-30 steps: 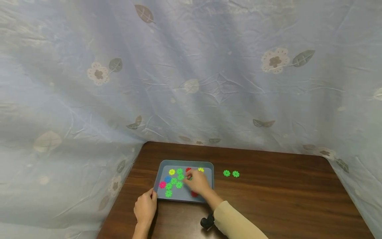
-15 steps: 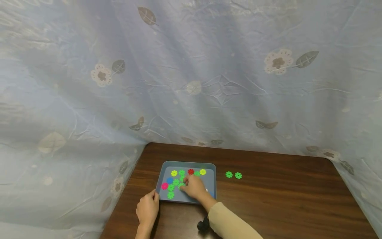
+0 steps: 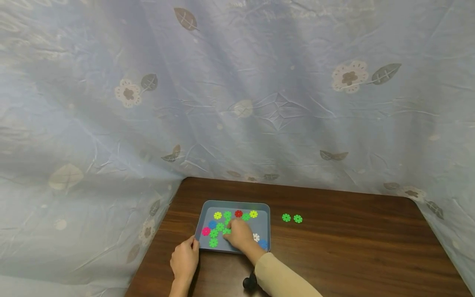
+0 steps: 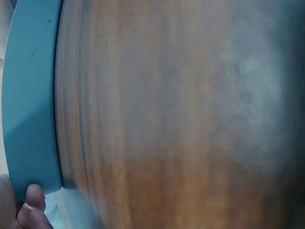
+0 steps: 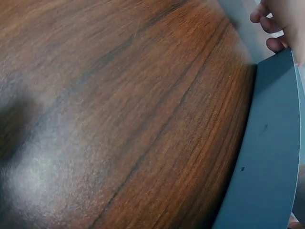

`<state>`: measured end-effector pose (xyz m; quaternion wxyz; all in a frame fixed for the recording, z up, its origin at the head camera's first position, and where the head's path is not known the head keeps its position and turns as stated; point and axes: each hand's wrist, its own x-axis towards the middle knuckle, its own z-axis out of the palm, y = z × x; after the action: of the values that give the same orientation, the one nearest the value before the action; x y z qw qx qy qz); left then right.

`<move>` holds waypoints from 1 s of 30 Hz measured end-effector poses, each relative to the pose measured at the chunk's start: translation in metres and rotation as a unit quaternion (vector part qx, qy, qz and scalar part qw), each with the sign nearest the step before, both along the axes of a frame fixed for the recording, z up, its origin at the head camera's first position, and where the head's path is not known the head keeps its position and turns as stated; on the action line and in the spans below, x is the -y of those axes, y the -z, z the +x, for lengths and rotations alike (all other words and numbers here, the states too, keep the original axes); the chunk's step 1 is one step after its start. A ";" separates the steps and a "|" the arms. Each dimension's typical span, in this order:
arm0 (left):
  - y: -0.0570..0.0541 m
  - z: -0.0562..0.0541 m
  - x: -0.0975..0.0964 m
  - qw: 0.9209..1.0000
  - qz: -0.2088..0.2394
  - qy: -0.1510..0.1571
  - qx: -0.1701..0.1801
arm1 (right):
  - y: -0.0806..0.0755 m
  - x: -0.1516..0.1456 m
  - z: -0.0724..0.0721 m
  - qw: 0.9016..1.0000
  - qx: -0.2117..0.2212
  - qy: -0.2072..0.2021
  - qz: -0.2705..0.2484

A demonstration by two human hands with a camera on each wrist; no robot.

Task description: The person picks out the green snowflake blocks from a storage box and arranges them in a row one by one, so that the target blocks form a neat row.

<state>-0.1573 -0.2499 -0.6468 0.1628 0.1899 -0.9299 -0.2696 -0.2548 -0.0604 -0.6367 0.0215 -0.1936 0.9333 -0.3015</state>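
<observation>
A grey-blue tray (image 3: 237, 203) lies on the wooden table, with flower-shaped plastic discs spread over its floor. My left hand (image 3: 184, 259) grips its near left corner; in the left wrist view the thumb (image 4: 35, 196) lies against the tray wall (image 4: 31, 105). Over the middle of the tray, my right hand (image 3: 239, 236) reaches down with bent fingers, fingertips right at a green disc (image 3: 226, 231). I cannot tell whether they pinch it. Several more green discs (image 3: 213, 242) lie left of and beyond that hand, which hides part of the tray floor.
Yellow (image 3: 217, 215), red (image 3: 238, 213), pink (image 3: 205, 231), white (image 3: 256, 237) and blue discs (image 3: 262, 244) also lie in the tray. Two green discs (image 3: 286, 218) sit on the table (image 3: 352, 247) to its right. A patterned curtain (image 3: 237, 82) borders the table. A black rounded object (image 3: 250, 281) shows by the right sleeve.
My right hand has moved slightly left and nearer over the tray, uncovering the red and green discs at the back and the white and blue ones at right. The left hand keeps its grip.
</observation>
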 end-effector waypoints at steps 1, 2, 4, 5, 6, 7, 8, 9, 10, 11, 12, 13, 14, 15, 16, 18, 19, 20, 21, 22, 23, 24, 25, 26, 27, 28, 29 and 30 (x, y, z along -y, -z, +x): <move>0.000 0.000 0.000 1.000 0.000 0.000 -0.001 | 0.000 0.000 0.000 1.000 0.000 0.002 0.000; 0.000 0.000 0.000 1.000 0.001 0.000 -0.002 | 0.000 0.000 0.000 1.000 0.001 0.004 0.001; 0.000 0.001 0.000 1.000 0.001 -0.001 -0.003 | 0.001 0.001 0.001 1.000 0.006 0.008 0.000; 0.000 0.001 0.000 1.000 0.002 0.000 -0.004 | 0.001 0.001 0.001 1.000 0.009 0.009 0.000; 0.000 0.001 0.000 1.000 0.002 -0.001 -0.005 | 0.001 0.001 0.001 1.000 0.012 0.010 -0.003; 0.001 0.001 0.000 1.000 0.002 -0.001 -0.006 | 0.001 0.001 0.001 1.000 0.012 0.012 -0.006; 0.001 0.001 0.000 1.000 0.002 0.000 -0.006 | 0.001 0.000 0.001 1.000 0.012 0.013 -0.006; 0.001 0.001 0.000 1.000 0.002 0.000 -0.006 | 0.001 0.000 0.001 1.000 0.013 0.014 -0.008; 0.001 0.000 -0.001 1.000 0.002 0.000 -0.006 | 0.001 0.000 0.001 1.000 0.013 0.014 -0.011; 0.001 0.000 -0.001 1.000 0.002 0.000 -0.007 | 0.002 0.000 0.001 1.000 0.012 0.014 -0.014; 0.001 0.000 0.000 1.000 0.001 -0.001 -0.008 | 0.002 0.000 0.001 1.000 0.013 0.014 -0.019; 0.001 0.000 0.000 1.000 0.001 -0.001 -0.008 | 0.002 -0.001 0.001 1.000 0.013 0.013 -0.023; 0.001 0.000 0.000 1.000 0.001 -0.001 -0.007 | 0.003 -0.001 0.001 0.999 0.014 0.013 -0.028; 0.001 0.000 0.000 1.000 0.002 0.001 -0.006 | 0.003 -0.001 0.001 0.999 0.013 0.011 -0.036; 0.001 0.000 0.000 1.000 0.002 0.001 -0.005 | 0.003 -0.002 0.001 0.999 0.011 0.008 -0.045; 0.001 0.000 0.001 1.000 0.002 0.003 -0.002 | 0.004 -0.003 0.000 0.998 0.011 0.004 -0.062; 0.000 0.000 0.001 1.000 0.004 0.005 0.001 | 0.004 -0.004 0.000 0.998 0.009 0.002 -0.069; 0.000 0.000 0.001 1.000 0.005 0.006 0.002 | 0.004 -0.004 0.000 0.997 0.007 0.000 -0.076; 0.000 0.000 0.000 1.000 0.006 0.007 0.004 | 0.004 -0.005 0.000 0.997 0.005 -0.001 -0.082; 0.000 0.000 0.000 1.000 0.006 0.007 0.005 | 0.004 -0.006 0.000 0.996 0.006 -0.002 -0.085; 0.000 0.000 0.000 1.000 0.006 0.007 0.005 | 0.003 -0.007 -0.001 0.996 0.006 -0.002 -0.087; 0.000 0.000 0.000 1.000 0.007 0.007 0.005 | 0.003 -0.008 -0.001 0.996 0.005 -0.001 -0.089; 0.000 0.000 0.000 1.000 0.009 0.008 0.007 | 0.002 -0.009 -0.001 0.996 0.005 0.000 -0.091; 0.000 0.000 0.000 1.000 0.008 0.007 0.008 | 0.001 -0.010 -0.001 0.996 0.004 0.001 -0.094; 0.000 0.000 0.000 1.000 0.009 0.007 0.009 | 0.000 -0.011 -0.002 0.995 0.003 0.001 -0.097; 0.000 0.000 0.000 1.000 0.010 0.007 0.009 | -0.002 -0.012 -0.003 0.995 0.002 0.003 -0.099; 0.000 0.000 0.000 1.000 0.011 0.007 0.010 | -0.003 -0.013 -0.004 0.995 0.000 0.005 -0.100; 0.000 0.000 0.000 1.000 0.012 0.007 0.011 | -0.004 -0.014 -0.005 0.995 -0.003 0.008 -0.102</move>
<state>-0.1571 -0.2502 -0.6464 0.1482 0.1879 -0.9298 -0.2796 -0.2594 -0.0460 -0.6328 -0.0038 -0.1880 0.8993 -0.3949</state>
